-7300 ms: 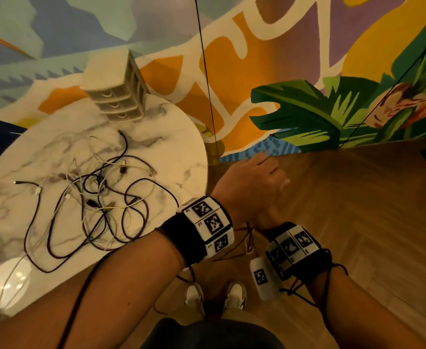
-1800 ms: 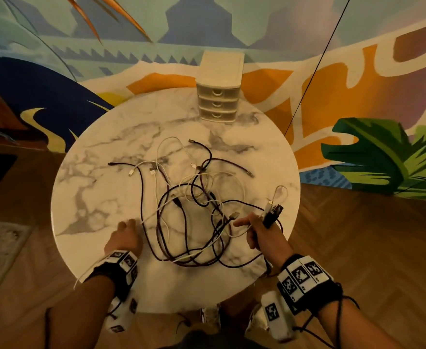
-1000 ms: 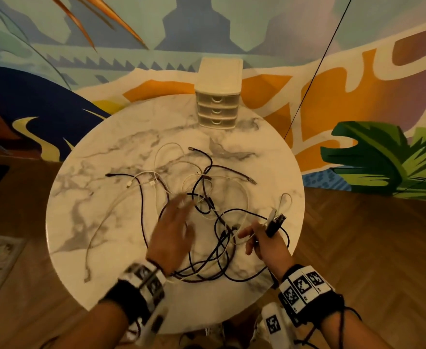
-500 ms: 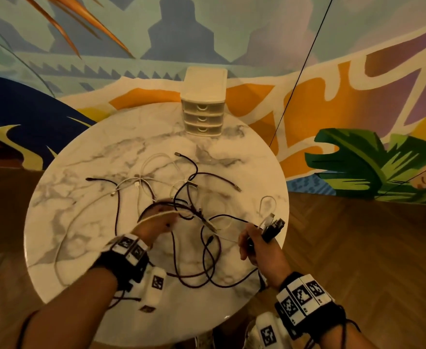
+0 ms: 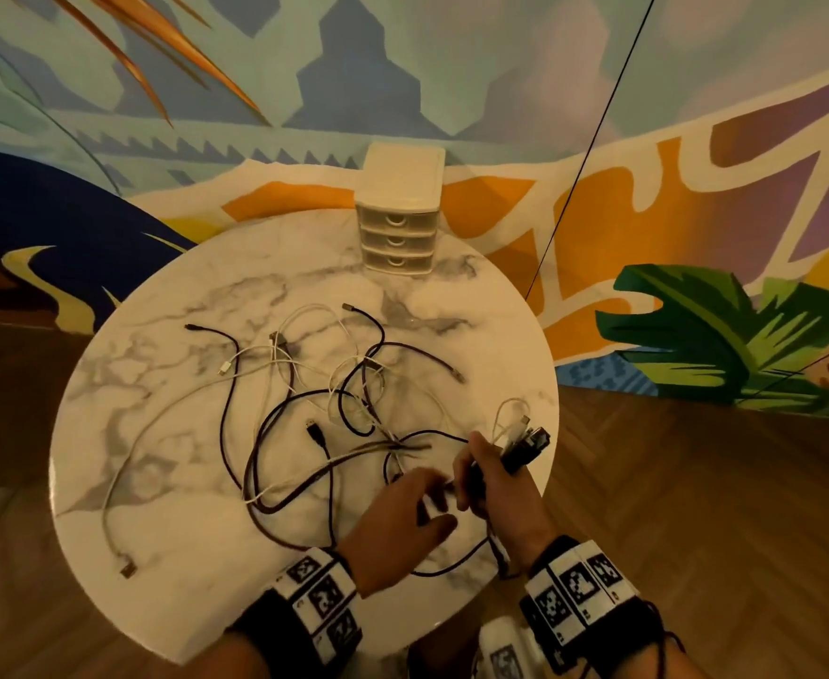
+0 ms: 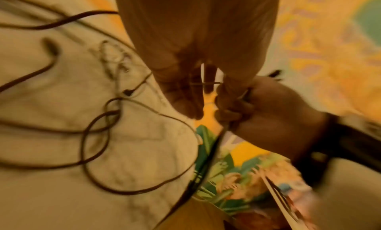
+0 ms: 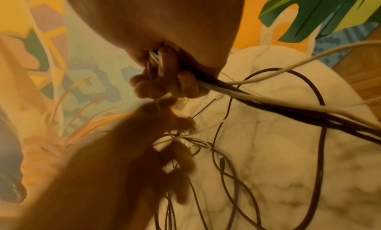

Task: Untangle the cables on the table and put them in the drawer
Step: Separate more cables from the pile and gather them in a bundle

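A tangle of dark and white cables (image 5: 334, 399) lies across the round marble table (image 5: 157, 433). A small white three-drawer unit (image 5: 399, 223) stands at the far edge with all its drawers closed. At the near right edge my right hand (image 5: 495, 477) grips a bundle of cable ends, and their plugs (image 5: 525, 441) stick out above the fist. The right wrist view shows that fist (image 7: 164, 83) closed round the dark and white strands (image 7: 268, 106). My left hand (image 5: 402, 517) is right beside it. Its fingers (image 6: 185, 90) touch a thin cable (image 6: 206, 83), but blur hides whether they pinch it.
One long white cable (image 5: 123, 463) trails loose toward the table's near left edge. A painted wall stands behind the table and wooden floor (image 5: 696, 482) lies to the right. A thin black line (image 5: 588, 139) hangs by the wall near the drawer unit.
My left hand has moved from the middle of the tangle rightward to my right hand. The right hand has stayed at the table's near right edge, still gripping its bundle.
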Tool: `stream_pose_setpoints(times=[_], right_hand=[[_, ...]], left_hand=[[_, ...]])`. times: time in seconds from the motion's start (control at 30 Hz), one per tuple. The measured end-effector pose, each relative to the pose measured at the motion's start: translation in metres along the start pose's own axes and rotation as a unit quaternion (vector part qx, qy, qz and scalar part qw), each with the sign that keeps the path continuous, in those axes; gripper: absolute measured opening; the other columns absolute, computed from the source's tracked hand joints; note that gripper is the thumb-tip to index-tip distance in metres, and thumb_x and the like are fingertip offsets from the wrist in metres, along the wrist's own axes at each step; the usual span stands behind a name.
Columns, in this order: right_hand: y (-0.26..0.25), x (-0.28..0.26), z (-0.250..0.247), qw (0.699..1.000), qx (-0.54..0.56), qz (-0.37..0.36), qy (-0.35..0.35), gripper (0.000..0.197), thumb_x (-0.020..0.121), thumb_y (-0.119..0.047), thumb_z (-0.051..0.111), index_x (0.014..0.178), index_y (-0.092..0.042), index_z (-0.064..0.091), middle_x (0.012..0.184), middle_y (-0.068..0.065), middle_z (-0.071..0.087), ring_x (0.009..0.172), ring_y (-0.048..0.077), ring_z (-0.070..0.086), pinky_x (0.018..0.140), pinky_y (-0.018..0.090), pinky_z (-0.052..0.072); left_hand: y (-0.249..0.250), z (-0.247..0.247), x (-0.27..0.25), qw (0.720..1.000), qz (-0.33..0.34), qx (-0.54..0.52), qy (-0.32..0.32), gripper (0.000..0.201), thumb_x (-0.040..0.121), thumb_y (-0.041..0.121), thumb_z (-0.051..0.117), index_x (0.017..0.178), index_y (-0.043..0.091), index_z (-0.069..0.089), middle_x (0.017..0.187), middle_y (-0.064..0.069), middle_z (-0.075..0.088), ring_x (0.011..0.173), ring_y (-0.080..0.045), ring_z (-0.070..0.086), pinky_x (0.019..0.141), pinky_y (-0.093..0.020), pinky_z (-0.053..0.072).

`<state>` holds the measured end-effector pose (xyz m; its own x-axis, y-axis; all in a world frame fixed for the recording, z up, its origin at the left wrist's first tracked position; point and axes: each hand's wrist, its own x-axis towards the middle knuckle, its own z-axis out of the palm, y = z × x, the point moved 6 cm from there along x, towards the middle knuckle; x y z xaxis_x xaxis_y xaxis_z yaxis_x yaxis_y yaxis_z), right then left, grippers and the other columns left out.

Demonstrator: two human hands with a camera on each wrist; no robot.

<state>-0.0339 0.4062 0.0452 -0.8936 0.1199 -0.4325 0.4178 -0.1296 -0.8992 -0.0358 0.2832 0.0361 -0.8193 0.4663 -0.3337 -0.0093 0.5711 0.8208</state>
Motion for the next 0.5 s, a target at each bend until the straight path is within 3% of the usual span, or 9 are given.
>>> stream_pose_setpoints(times=[0.1, 0.17, 0.23, 0.37, 0.43, 0.5], right_hand=[[-0.008, -0.003, -0.006, 1.000, 0.020, -0.011, -0.002, 0.049, 0.100, -0.032, 0.038, 0.059, -0.011, 0.055, 0.045, 0.007, 0.048, 0.039, 0.011, 0.034, 0.041, 0.018, 0.024], [-0.012, -0.006, -0.014, 0.999, 0.036, -0.021, 0.008, 0.047, 0.099, -0.032, 0.038, 0.061, -0.010, 0.054, 0.046, 0.007, 0.048, 0.040, 0.012, 0.034, 0.041, 0.019, 0.024], [-0.016, -0.007, -0.025, 0.998, 0.047, -0.033, 0.029, 0.048, 0.099, -0.034, 0.037, 0.060, -0.012, 0.054, 0.048, 0.007, 0.049, 0.042, 0.014, 0.036, 0.044, 0.023, 0.026], [-0.028, -0.004, -0.055, 0.991, 0.091, -0.038, 0.089, 0.048, 0.100, -0.035, 0.035, 0.061, -0.012, 0.052, 0.046, 0.002, 0.050, 0.041, 0.011, 0.041, 0.043, 0.022, 0.028], [-0.036, -0.004, -0.073, 0.984, 0.120, -0.045, 0.122, 0.049, 0.100, -0.036, 0.035, 0.064, -0.011, 0.055, 0.047, 0.001, 0.050, 0.040, 0.010, 0.041, 0.042, 0.022, 0.028], [-0.041, -0.004, -0.084, 0.982, 0.130, -0.063, 0.121, 0.050, 0.100, -0.039, 0.032, 0.079, -0.008, 0.065, 0.051, 0.004, 0.050, 0.040, 0.008, 0.039, 0.041, 0.020, 0.025]], left_hand=[[-0.041, -0.010, 0.014, 0.998, -0.035, 0.049, 0.019, 0.009, 0.093, 0.023, 0.055, 0.101, 0.021, 0.059, 0.083, 0.005, 0.061, 0.067, -0.005, 0.056, 0.070, -0.029, 0.053], [-0.057, -0.035, 0.027, 0.990, -0.026, 0.127, 0.048, 0.017, 0.094, 0.023, 0.053, 0.106, 0.015, 0.061, 0.094, 0.001, 0.063, 0.081, -0.009, 0.057, 0.077, -0.022, 0.043], [-0.066, -0.072, 0.038, 0.984, -0.032, 0.137, 0.112, 0.021, 0.094, 0.022, 0.054, 0.111, 0.013, 0.063, 0.104, -0.002, 0.064, 0.095, -0.016, 0.058, 0.080, -0.020, 0.039], [-0.082, -0.128, 0.049, 0.970, -0.055, 0.087, 0.221, 0.009, 0.090, 0.015, 0.059, 0.093, 0.011, 0.066, 0.094, -0.005, 0.062, 0.091, -0.023, 0.058, 0.078, -0.027, 0.040], [-0.087, -0.130, 0.048, 0.968, -0.074, 0.098, 0.217, 0.009, 0.090, 0.016, 0.060, 0.086, 0.011, 0.065, 0.087, -0.005, 0.059, 0.088, -0.026, 0.058, 0.073, -0.026, 0.036], [-0.078, -0.120, 0.045, 0.974, -0.056, 0.108, 0.189, 0.014, 0.092, 0.019, 0.057, 0.081, 0.016, 0.064, 0.081, -0.003, 0.058, 0.085, -0.026, 0.058, 0.069, -0.026, 0.035]])
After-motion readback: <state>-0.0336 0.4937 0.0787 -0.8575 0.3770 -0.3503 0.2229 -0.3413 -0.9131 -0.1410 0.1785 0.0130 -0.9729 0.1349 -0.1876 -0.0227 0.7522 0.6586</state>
